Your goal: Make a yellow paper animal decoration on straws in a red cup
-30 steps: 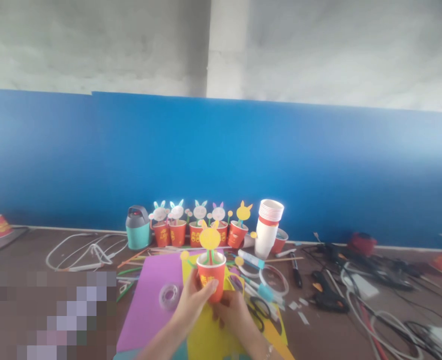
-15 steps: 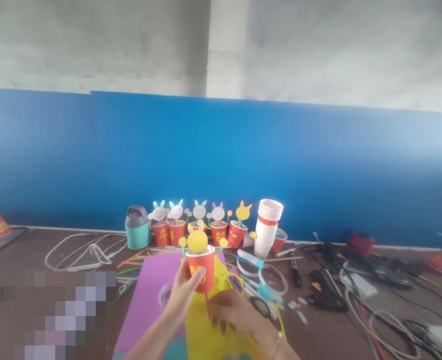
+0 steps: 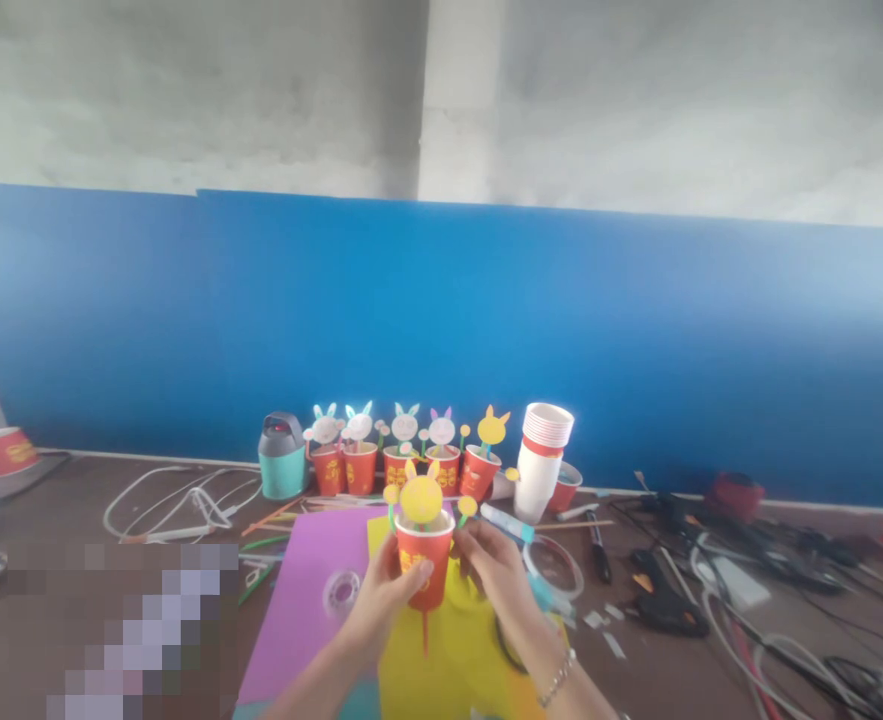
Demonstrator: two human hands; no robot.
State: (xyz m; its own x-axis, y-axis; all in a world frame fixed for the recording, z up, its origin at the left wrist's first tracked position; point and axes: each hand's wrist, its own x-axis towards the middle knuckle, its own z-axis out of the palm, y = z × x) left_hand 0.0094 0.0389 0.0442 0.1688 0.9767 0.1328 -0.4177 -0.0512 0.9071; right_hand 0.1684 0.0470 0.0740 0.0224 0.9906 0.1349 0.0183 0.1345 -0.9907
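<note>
My left hand (image 3: 387, 590) is wrapped round a red paper cup (image 3: 427, 570) with yellow lettering, held upright above the coloured paper. A yellow paper rabbit head (image 3: 421, 497) rises from its mouth. A red stick (image 3: 425, 633) hangs down from the cup's bottom. On either side of the rim sits a small yellow disc, the left one (image 3: 391, 495) on a green stem. My right hand (image 3: 495, 562) is at the cup's right side, its fingertips pinched just below the right yellow disc (image 3: 468, 507); they hide that disc's stem.
Several red cups with rabbit heads (image 3: 360, 468) line the back, beside a stack of white cups (image 3: 537, 485). Purple paper (image 3: 306, 600) and yellow paper (image 3: 403, 670) lie under my hands, with a tape roll (image 3: 342, 593). A glue gun (image 3: 666, 600) and cables are at right.
My right hand has moved up from the red stick below the cup to the yellow disc at its right rim. My left hand still holds the cup, now slightly further right and lower.
</note>
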